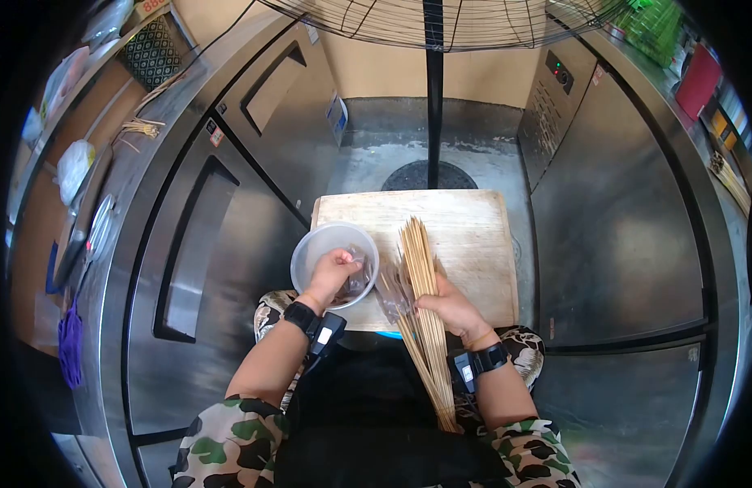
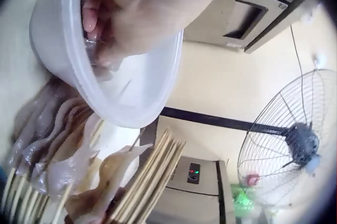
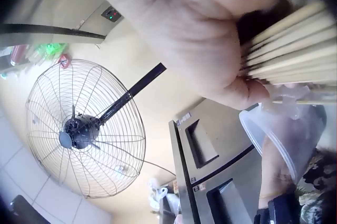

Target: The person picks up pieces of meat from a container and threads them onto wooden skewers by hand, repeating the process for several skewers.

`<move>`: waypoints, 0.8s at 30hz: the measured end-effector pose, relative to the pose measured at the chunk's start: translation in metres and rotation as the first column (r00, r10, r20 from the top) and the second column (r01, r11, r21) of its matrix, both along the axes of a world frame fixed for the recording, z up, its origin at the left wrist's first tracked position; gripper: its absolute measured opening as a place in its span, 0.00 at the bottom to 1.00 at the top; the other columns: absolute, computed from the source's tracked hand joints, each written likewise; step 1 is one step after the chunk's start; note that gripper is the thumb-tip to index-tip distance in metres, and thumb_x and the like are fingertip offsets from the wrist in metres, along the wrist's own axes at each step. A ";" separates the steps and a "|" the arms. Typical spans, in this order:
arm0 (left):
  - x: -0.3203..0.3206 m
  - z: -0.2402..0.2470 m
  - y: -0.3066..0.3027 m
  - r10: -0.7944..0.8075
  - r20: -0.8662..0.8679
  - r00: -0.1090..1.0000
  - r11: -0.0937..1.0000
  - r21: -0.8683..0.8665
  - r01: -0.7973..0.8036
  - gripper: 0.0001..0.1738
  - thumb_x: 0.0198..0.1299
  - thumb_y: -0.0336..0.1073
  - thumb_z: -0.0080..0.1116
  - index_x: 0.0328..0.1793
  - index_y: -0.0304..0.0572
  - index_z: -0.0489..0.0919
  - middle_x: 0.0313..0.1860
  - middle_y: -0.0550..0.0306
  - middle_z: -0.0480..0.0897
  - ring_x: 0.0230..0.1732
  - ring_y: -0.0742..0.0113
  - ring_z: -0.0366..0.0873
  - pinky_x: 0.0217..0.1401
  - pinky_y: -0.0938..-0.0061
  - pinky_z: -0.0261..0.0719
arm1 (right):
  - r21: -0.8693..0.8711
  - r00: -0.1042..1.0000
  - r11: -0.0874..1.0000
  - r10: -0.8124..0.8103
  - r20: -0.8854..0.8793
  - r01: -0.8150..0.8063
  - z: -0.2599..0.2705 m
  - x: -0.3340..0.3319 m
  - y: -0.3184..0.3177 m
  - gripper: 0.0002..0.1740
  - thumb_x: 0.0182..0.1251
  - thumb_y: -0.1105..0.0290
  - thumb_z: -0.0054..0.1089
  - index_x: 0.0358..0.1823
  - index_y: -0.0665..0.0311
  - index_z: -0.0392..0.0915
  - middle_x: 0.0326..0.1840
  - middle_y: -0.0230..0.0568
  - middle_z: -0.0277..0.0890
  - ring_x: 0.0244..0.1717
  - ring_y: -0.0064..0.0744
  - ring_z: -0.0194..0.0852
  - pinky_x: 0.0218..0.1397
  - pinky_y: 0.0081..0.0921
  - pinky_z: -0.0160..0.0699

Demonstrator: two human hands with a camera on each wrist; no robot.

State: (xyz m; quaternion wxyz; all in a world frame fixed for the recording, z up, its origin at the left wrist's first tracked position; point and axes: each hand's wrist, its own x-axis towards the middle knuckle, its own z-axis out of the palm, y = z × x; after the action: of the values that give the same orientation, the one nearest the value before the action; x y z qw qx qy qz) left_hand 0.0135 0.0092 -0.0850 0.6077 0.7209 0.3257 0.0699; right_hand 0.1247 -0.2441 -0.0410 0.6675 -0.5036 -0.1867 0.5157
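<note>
A round translucent plastic tub [image 1: 307, 281] stands at the left of the wooden board [image 1: 473, 236]. Inside it, the left hand [image 1: 331, 275] pinches a slippery, pale piece [image 2: 95, 50] with curled fingers. The right hand [image 1: 453, 309] grips a thick bundle of bamboo skewers [image 1: 425, 268], points facing away from the body. Between tub and bundle, several skewers carry translucent, wavy pieces [image 2: 63, 124], lying side by side. In the right wrist view the right hand [image 3: 195, 40] curls round the bundle, thumb partly hidden.
Steel cabinets [image 1: 221, 236] flank the board on the left and right [image 1: 620, 195]. A standing fan [image 1: 441, 24] with a black pole rises behind it. More skewers [image 1: 144, 128] lie on the left counter, near plastic bags [image 1: 75, 167].
</note>
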 end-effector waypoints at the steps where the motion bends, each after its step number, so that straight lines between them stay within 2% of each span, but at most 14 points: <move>1: 0.000 0.019 -0.008 0.071 0.016 0.997 0.993 -0.100 -0.069 0.04 0.59 0.33 0.59 0.32 0.51 0.75 0.32 0.64 0.81 0.33 0.74 0.78 0.34 0.80 0.74 | 0.001 1.000 1.000 -0.009 -0.002 0.009 -0.002 0.000 0.001 0.26 0.53 0.82 0.54 0.57 0.69 0.66 0.39 0.35 0.73 0.34 0.22 0.73 0.36 0.20 0.76; 3: -0.002 0.044 -0.014 0.178 0.037 0.983 0.934 -0.322 -0.157 0.03 0.60 0.32 0.58 0.34 0.51 0.75 0.35 0.64 0.81 0.35 0.74 0.78 0.36 0.81 0.75 | 0.008 1.000 1.000 -0.019 -0.004 0.019 -0.002 0.001 0.001 0.25 0.53 0.82 0.55 0.56 0.68 0.67 0.39 0.35 0.73 0.34 0.22 0.73 0.36 0.20 0.76; 5: -0.007 0.060 -0.011 0.251 0.046 0.967 0.816 -0.547 -0.186 0.03 0.61 0.33 0.57 0.36 0.48 0.75 0.38 0.62 0.81 0.38 0.72 0.79 0.40 0.80 0.77 | 0.019 1.000 1.000 -0.020 -0.007 0.020 0.001 0.000 0.001 0.25 0.52 0.83 0.56 0.55 0.68 0.68 0.39 0.35 0.74 0.35 0.22 0.74 0.37 0.19 0.76; 8: -0.007 0.083 -0.014 0.258 0.169 0.951 0.783 -0.613 -0.103 0.03 0.62 0.33 0.56 0.41 0.47 0.76 0.42 0.59 0.81 0.44 0.71 0.79 0.44 0.81 0.79 | 0.024 0.997 1.000 -0.015 -0.075 0.017 0.013 -0.002 0.001 0.24 0.52 0.83 0.57 0.54 0.68 0.69 0.38 0.35 0.74 0.34 0.23 0.75 0.36 0.19 0.77; 11: -0.002 0.091 -0.017 0.306 0.241 0.921 0.698 -0.715 -0.045 0.07 0.63 0.31 0.53 0.47 0.42 0.76 0.46 0.55 0.81 0.50 0.67 0.79 0.51 0.76 0.79 | 0.023 0.997 1.000 -0.015 -0.076 0.017 0.008 -0.002 0.003 0.22 0.52 0.82 0.60 0.50 0.68 0.70 0.36 0.34 0.74 0.32 0.22 0.75 0.33 0.19 0.77; 14: 0.006 0.096 -0.022 0.282 0.267 0.921 0.723 -0.691 -0.021 0.09 0.64 0.29 0.51 0.50 0.38 0.75 0.47 0.54 0.80 0.50 0.64 0.79 0.56 0.72 0.78 | 0.012 0.997 1.000 -0.018 -0.074 0.019 0.002 -0.003 0.004 0.20 0.52 0.80 0.63 0.47 0.68 0.69 0.33 0.35 0.75 0.28 0.22 0.75 0.31 0.18 0.76; 17: 0.013 0.093 -0.022 0.275 0.306 0.911 0.728 -0.685 0.011 0.11 0.63 0.29 0.52 0.51 0.39 0.74 0.48 0.52 0.80 0.50 0.63 0.79 0.55 0.73 0.78 | 0.040 0.996 0.999 0.008 -0.088 -0.005 0.009 -0.004 0.004 0.19 0.52 0.81 0.65 0.44 0.67 0.69 0.30 0.35 0.75 0.26 0.22 0.74 0.30 0.17 0.75; 24: 0.036 0.100 -0.031 0.284 0.321 0.904 0.831 -0.553 -0.065 0.11 0.65 0.29 0.49 0.53 0.42 0.72 0.51 0.50 0.79 0.51 0.62 0.78 0.54 0.73 0.78 | 0.104 0.993 0.992 0.085 -0.079 -0.077 0.014 -0.005 0.005 0.18 0.53 0.83 0.64 0.44 0.67 0.69 0.29 0.36 0.74 0.25 0.22 0.74 0.29 0.17 0.74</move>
State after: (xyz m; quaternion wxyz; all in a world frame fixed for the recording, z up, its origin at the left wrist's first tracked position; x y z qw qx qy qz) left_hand 0.0494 -0.0217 0.0146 0.8257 0.4629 0.2703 0.1757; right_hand 0.1194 -0.2388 -0.0266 0.6777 -0.4394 -0.2047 0.5529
